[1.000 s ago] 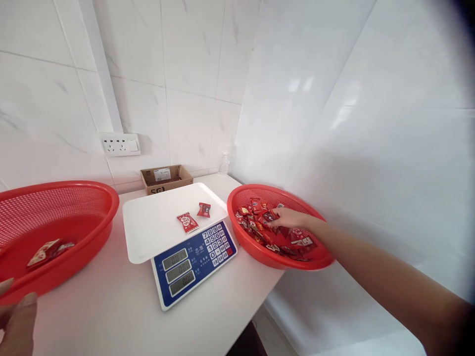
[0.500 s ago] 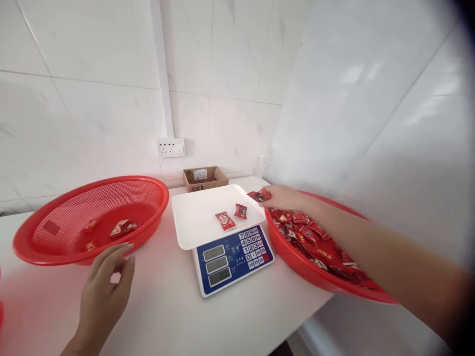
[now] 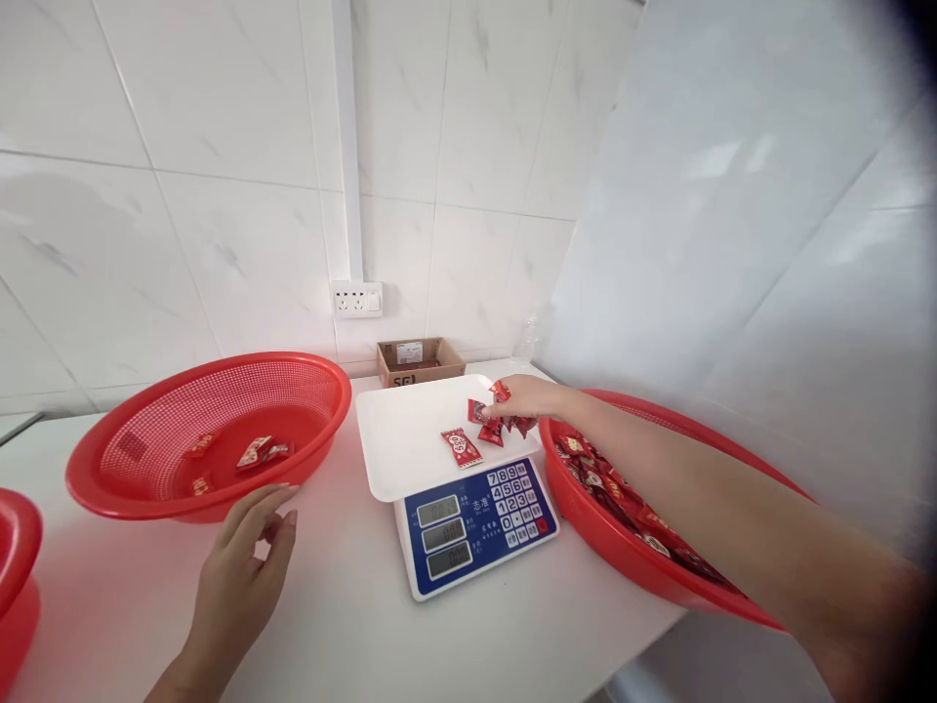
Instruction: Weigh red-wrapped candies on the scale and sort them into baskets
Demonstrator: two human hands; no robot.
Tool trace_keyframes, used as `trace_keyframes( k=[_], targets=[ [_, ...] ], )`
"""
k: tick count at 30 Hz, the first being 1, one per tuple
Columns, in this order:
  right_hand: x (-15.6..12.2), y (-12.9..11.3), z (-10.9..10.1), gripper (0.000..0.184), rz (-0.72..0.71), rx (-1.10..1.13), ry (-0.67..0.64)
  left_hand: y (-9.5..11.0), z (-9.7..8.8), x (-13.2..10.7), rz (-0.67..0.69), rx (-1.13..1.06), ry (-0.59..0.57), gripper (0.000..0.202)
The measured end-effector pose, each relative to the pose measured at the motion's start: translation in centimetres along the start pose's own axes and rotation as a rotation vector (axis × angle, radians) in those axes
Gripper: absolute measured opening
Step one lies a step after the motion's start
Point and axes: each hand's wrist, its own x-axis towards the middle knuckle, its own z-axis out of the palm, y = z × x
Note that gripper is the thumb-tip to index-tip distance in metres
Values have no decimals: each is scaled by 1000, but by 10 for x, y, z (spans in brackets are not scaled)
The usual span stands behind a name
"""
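My right hand (image 3: 528, 398) is over the right part of the white scale pan (image 3: 402, 420), its fingers closed on several red wrapped candies (image 3: 500, 392). One more red wrapped candy (image 3: 461, 448) lies flat on the pan near its front edge; another is just under my fingertips. The blue keypad and displays of the digital scale (image 3: 475, 527) face me. My left hand (image 3: 245, 571) hovers above the table in front of the left red basket (image 3: 209, 503), empty, fingers curved and thumb apart. Several candies (image 3: 256, 451) lie inside that basket.
A red basket (image 3: 586, 508) full of wrapped candies stands right of the scale, partly under my forearm. Behind the scale is a small cardboard box (image 3: 421, 366). Part of another red basket (image 3: 15, 586) shows at the left edge. A tiled wall (image 3: 241, 244) closes off the back.
My right hand has moved from the right basket's rim onto the scale pan with candies in it. The view has shifted slightly left; my left hand keeps its pose.
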Motion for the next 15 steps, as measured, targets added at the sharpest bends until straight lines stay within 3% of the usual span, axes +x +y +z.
trace_keyframes(
  k=[8, 11, 15],
  targets=[
    [-17, 26, -22, 36, -1, 199, 123, -2, -1, 0, -37, 24, -5, 26],
    [-36, 52, -38, 34, 38, 194, 135, 1, -2, 1, -39, 39, -9, 27],
    [-65, 95, -53, 32, 182, 152, 55, -1, -1, -1, -29, 62, -3, 27]
  ],
)
